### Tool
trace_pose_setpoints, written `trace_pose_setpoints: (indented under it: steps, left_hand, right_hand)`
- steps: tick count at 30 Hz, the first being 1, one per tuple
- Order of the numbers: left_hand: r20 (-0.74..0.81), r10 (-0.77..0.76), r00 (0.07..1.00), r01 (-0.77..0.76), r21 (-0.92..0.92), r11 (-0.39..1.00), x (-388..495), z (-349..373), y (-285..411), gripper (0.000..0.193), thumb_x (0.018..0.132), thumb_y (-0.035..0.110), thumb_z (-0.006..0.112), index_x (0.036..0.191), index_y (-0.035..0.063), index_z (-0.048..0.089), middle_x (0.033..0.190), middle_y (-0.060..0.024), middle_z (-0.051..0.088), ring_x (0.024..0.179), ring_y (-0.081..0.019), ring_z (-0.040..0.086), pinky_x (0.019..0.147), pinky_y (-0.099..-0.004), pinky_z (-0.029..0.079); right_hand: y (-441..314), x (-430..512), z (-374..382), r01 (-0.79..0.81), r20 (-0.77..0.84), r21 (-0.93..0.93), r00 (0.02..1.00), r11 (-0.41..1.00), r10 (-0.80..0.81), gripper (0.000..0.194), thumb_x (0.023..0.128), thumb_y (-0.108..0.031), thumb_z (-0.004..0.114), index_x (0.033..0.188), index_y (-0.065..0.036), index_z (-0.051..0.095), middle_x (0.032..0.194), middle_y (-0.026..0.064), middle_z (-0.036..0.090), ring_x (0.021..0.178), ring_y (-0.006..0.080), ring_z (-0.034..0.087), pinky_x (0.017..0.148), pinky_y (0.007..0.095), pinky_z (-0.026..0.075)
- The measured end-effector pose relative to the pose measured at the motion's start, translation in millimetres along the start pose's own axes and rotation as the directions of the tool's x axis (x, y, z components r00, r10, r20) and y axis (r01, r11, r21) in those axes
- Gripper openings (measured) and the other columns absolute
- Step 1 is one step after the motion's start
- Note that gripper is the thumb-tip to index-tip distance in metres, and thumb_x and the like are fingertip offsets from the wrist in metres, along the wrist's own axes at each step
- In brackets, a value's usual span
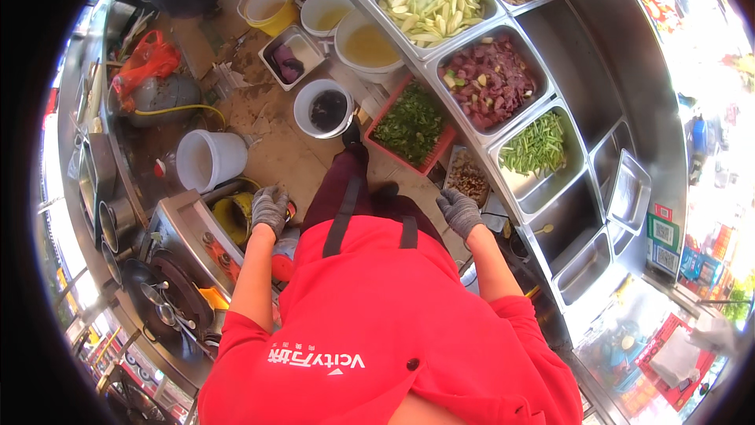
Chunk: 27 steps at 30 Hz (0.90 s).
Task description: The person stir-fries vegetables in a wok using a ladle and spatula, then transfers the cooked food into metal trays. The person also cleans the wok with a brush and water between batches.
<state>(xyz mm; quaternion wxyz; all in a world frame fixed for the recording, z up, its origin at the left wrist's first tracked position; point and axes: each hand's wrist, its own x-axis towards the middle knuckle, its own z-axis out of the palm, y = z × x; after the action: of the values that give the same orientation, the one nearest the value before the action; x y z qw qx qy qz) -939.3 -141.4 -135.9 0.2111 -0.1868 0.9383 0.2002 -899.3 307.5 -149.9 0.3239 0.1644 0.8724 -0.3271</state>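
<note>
My left hand (pixel 271 211), in a grey knit glove, hangs by my left thigh with fingers loosely bent and nothing seen in it. A yellow bucket (pixel 233 215) stands beside it, under the stove's edge. My right hand (pixel 460 211), gloved alike, hangs by the steel counter, its fingers slack and no object showing. Close to it is a tray of chopped brown pieces (pixel 467 177). Before me on the floor are a red plastic basket of leafy greens (pixel 377 136) and a white bucket with dark contents (pixel 301 108). The palms of both hands are hidden.
Steel pans along the counter hold sliced pale vegetables (pixel 433 6), chopped reddish meat (pixel 492 80) and cut green stalks (pixel 534 145). White tubs (pixel 368 47) of yellowish liquid stand ahead. A gas cylinder (pixel 165 100) with a yellow hose, a tilted white bucket (pixel 227 159) and a wok (pixel 144 301) are leftward.
</note>
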Motion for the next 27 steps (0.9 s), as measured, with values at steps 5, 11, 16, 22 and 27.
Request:
trace_pose_setpoints:
  steps: [5, 11, 16, 22, 27]
  left_hand:
    - [0.074, -0.021, 0.997, 0.023, -0.032, 0.999, 1, 11, -1, 0.04, 0.086, 0.026, 0.066, 0.115, -0.0005, 0.061, 0.124, -0.0217, 0.054, 0.117, -0.0351, 0.051, 0.1, -0.0392, 0.041]
    - [0.106, 0.029, 0.994, -0.03, 0.015, 0.999, 14, 17, 6, 0.042, 0.089, 0.029, 0.061, 0.119, -0.0007, 0.059, 0.124, -0.0216, 0.053, 0.117, -0.0352, 0.051, 0.098, -0.039, 0.043]
    - [0.142, 0.058, 0.988, -0.066, 0.056, 0.996, 25, 25, 1, 0.044, 0.09, 0.03, 0.059, 0.12, -0.0028, 0.058, 0.12, -0.0247, 0.059, 0.113, -0.0359, 0.056, 0.095, -0.0392, 0.044]
    - [0.191, 0.047, 0.98, -0.037, -0.055, 0.998, 33, 34, -16, 0.044, 0.087, 0.029, 0.063, 0.119, -0.0001, 0.059, 0.124, -0.0221, 0.053, 0.112, -0.0341, 0.055, 0.094, -0.0394, 0.045]
    - [0.223, 0.002, 0.975, 0.032, -0.149, 0.988, 14, 37, -25, 0.041, 0.089, 0.027, 0.062, 0.118, -0.0011, 0.059, 0.119, -0.02, 0.055, 0.105, -0.0305, 0.059, 0.084, -0.039, 0.05]
  right_hand:
    - [13, -18, -5, -0.099, 0.023, -0.016, 0.995, 0.995, 0.099, 0.04, 0.089, -0.03, 0.06, 0.12, -0.004, 0.06, 0.115, 0.0188, 0.064, 0.108, 0.0341, 0.061, 0.092, 0.0381, 0.048]
    - [40, -48, 5, -0.196, 0.052, -0.043, 0.979, 0.98, 0.198, 0.044, 0.092, -0.037, 0.053, 0.123, -0.006, 0.058, 0.117, 0.0188, 0.062, 0.112, 0.0353, 0.057, 0.095, 0.0408, 0.045]
    - [62, -63, 21, -0.25, 0.057, -0.058, 0.966, 0.967, 0.253, 0.043, 0.091, -0.036, 0.052, 0.123, -0.007, 0.059, 0.12, 0.0178, 0.062, 0.112, 0.0351, 0.057, 0.095, 0.041, 0.045]
    - [88, -71, 42, -0.28, 0.06, -0.044, 0.957, 0.959, 0.283, 0.043, 0.091, -0.037, 0.051, 0.121, -0.008, 0.06, 0.119, 0.0179, 0.062, 0.112, 0.035, 0.057, 0.095, 0.0413, 0.045]
    - [113, -78, 50, -0.32, 0.126, -0.031, 0.938, 0.947, 0.322, 0.039, 0.092, -0.036, 0.049, 0.116, -0.008, 0.062, 0.116, 0.0186, 0.062, 0.109, 0.0366, 0.058, 0.092, 0.0432, 0.045]
